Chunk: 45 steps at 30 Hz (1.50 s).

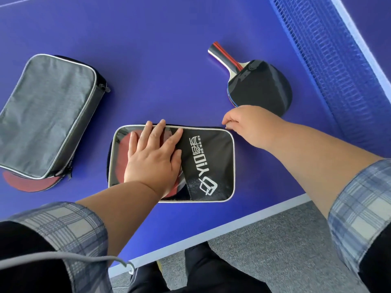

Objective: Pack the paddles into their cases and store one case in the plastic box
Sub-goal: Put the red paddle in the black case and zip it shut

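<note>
The left hand (pixel 152 157) lies spread flat on the black case (pixel 209 163), gripping nothing, pinning a red paddle (pixel 124 144) inside; the right hand (pixel 243 123) pinches at its far corner, probably the zipper pull, though that is hidden. The zip could snag if the case shifts. Beyond, a black paddle (pixel 262 89) lies loose and the grey case (pixel 48 115) overlies another paddle on the blue table (pixel 158 60) by the net (pixel 330 60); no plastic box shows.

red paddle (pixel 27 182) mostly under grey case (pixel 46 115), right fingertips (pixel 226 123) curled out of sight
</note>
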Motion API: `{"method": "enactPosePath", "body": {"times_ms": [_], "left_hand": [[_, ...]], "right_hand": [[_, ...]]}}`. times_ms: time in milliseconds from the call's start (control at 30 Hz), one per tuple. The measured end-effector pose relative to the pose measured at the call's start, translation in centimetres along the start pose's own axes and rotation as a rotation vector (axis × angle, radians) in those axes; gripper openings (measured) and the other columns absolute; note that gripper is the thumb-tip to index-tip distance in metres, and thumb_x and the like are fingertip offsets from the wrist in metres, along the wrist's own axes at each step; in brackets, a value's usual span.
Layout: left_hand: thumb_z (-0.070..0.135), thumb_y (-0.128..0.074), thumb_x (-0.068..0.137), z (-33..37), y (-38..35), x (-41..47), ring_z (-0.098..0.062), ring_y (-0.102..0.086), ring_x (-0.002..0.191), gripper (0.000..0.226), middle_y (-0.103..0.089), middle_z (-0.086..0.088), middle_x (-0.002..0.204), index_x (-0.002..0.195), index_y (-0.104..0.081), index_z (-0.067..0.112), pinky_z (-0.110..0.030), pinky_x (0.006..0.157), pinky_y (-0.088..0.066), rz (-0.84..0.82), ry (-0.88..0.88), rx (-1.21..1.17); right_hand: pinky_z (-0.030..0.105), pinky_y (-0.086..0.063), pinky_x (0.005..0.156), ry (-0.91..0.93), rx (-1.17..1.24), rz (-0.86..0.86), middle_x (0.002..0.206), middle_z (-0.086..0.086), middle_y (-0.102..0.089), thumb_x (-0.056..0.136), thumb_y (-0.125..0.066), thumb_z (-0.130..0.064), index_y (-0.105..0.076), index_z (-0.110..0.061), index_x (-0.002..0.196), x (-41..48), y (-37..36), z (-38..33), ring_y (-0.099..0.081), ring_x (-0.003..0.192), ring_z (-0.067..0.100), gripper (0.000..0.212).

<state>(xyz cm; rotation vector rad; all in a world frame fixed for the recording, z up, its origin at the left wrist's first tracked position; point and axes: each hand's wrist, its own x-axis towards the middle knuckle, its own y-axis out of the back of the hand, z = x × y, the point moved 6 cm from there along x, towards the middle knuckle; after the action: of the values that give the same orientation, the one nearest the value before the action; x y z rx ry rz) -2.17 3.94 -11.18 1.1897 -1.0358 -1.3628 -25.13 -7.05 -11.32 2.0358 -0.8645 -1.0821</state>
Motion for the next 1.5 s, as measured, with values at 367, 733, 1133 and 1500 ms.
{"method": "enactPosePath", "body": {"times_ms": [367, 733, 1133, 1500], "left_hand": [[0.051, -0.025, 0.099, 0.0, -0.1, 0.0, -0.025, -0.011, 0.151, 0.049, -0.026, 0.001, 0.162, 0.147, -0.031, 0.045, -0.053, 0.121, -0.009, 0.011, 0.005, -0.009], [0.051, -0.032, 0.098, -0.3, -0.4, 0.1, -0.022, -0.015, 0.15, 0.047, -0.03, 0.002, 0.16, 0.143, -0.036, 0.04, -0.05, 0.122, -0.009, 0.046, 0.025, -0.081], [0.02, -0.046, 0.094, -1.4, 3.1, 1.7, -0.016, -0.024, 0.145, 0.058, -0.034, 0.008, 0.155, 0.149, -0.031, 0.031, -0.04, 0.119, -0.015, 0.009, 0.502, -0.91], [0.007, -0.044, 0.098, -2.2, 2.6, 12.0, -0.019, -0.062, 0.097, 0.053, -0.06, 0.011, 0.119, 0.136, -0.049, 0.044, -0.04, 0.083, -0.053, -0.536, -0.468, -0.142]], "right_hand": [[0.028, -0.038, 0.071, 0.249, -0.26, -0.098, 0.089, -0.01, -0.052, 0.102, -0.05, -0.017, -0.067, -0.022, 0.106, 4.9, 0.1, -8.4, -0.056, 0.086, 0.019, 0.018], [0.04, -0.047, 0.097, -0.01, 0.105, 0.206, 0.125, -0.003, -0.066, 0.102, -0.052, -0.024, -0.061, -0.025, 0.134, 3.3, -1.2, -10.2, -0.059, 0.116, 0.02, 0.033], [0.062, -0.011, 0.119, -0.386, 0.019, 0.529, 0.162, 0.004, -0.033, 0.097, -0.054, -0.036, -0.044, -0.021, 0.149, -4.2, -6.8, -14.2, -0.016, 0.154, 0.029, 0.055], [0.062, -0.01, 0.12, -0.496, -0.231, 0.452, 0.167, 0.013, -0.017, 0.082, -0.016, -0.084, -0.017, -0.008, 0.159, 0.2, -9.8, -17.3, -0.012, 0.154, 0.033, 0.108]]}}
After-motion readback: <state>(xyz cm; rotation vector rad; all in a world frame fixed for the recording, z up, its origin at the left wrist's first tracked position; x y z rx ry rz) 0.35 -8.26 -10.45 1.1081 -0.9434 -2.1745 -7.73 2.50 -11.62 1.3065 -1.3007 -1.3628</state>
